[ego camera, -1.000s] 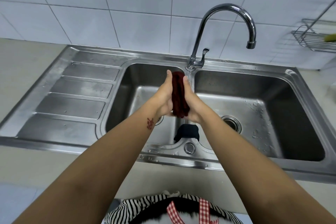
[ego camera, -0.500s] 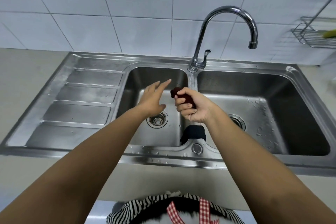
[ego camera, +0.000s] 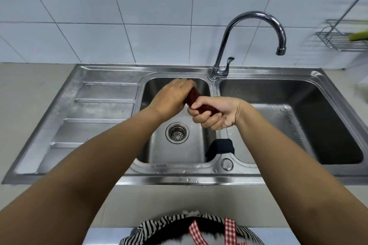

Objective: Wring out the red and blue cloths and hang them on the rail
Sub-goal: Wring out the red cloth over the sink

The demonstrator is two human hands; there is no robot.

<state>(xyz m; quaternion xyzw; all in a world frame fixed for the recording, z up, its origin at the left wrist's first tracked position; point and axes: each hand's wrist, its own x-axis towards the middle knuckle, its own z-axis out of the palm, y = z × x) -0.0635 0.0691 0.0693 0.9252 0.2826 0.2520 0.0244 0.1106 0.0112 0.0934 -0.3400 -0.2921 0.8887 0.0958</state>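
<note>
Item: red cloth (ego camera: 201,103). Rolled into a tight dark-red rope and held above the left basin of the sink (ego camera: 111,93), near the divider. Left hand (ego camera: 171,98) was closed over the far end, knuckles up; right hand (ego camera: 216,113) was fisted around the near end, fingers curled under. Both grips were clamped on the cloth, set against each other as for a twist. A thin thread of water fell from below the right fist.

Item: blue cloth (ego camera: 220,147). Dark, bunched, draped over the near end of the divider between the two basins, untouched by either hand.

Item: tap (ego camera: 249,32). Spout over the right basin; no flow visible.

Item: wire rack (ego camera: 338,40). On the wall at far right, holding something yellow-green. No hanging rail could be made out for certain.

Progress, as judged: wringing of the red cloth under way; blue cloth not yet wrung; neither hung.
</note>
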